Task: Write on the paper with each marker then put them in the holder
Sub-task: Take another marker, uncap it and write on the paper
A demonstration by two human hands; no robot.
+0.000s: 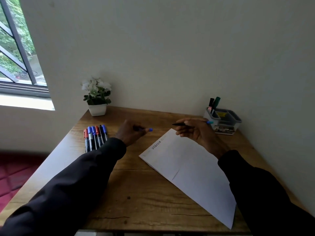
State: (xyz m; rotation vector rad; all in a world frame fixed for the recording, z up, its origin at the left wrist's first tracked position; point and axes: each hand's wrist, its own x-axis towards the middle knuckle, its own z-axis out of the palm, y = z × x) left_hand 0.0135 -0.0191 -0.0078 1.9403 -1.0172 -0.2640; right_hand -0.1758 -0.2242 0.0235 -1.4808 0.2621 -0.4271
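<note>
A white sheet of paper (189, 169) lies slanted on the wooden table, with dark writing near its far corner. My right hand (196, 132) hovers above that corner and grips an uncapped blue marker (180, 124), tip pointing left. My left hand (131, 132) is closed on the blue marker cap (150, 129), which pokes out to the right. Several capped blue, red and black markers (95, 138) lie in a row at the left. A clear plastic holder (223, 121) at the back right has two markers (214, 103) standing in it.
A white pot of white flowers (97, 97) stands at the table's back left by the wall. A window (18, 48) is at the far left. The table's left edge drops to a red seat (15, 169).
</note>
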